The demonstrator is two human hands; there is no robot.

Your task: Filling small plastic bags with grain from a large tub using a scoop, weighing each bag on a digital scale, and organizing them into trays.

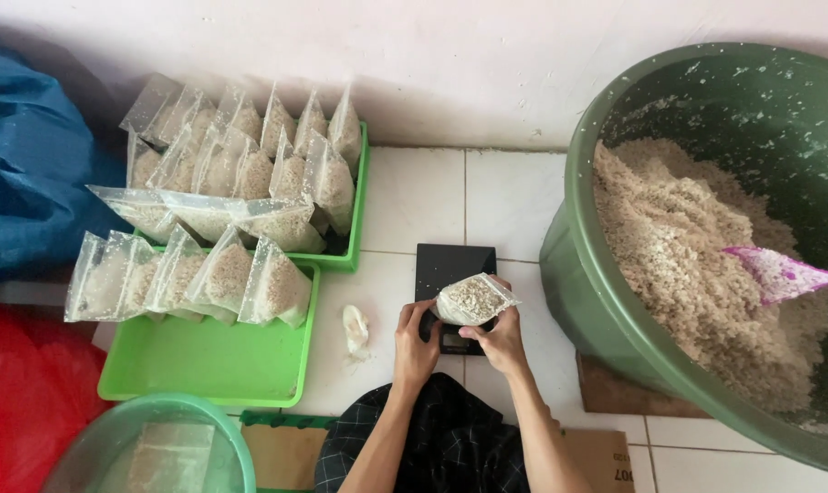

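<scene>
Green tub (578, 265), right: holds pale crumbly mash w/ purple scoop (779, 272). Green trays (204, 365), left: rows of filled clear bags. Black scale (450, 274), centre, on white tile. Small filled bag (471, 299) sits on scale, gripped by right hand (501, 342); left hand (416, 347) closed on scale's near edge.

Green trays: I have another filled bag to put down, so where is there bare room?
The near tray is bare in its front half, below its row of bags. The far tray is crowded with bags.
</scene>
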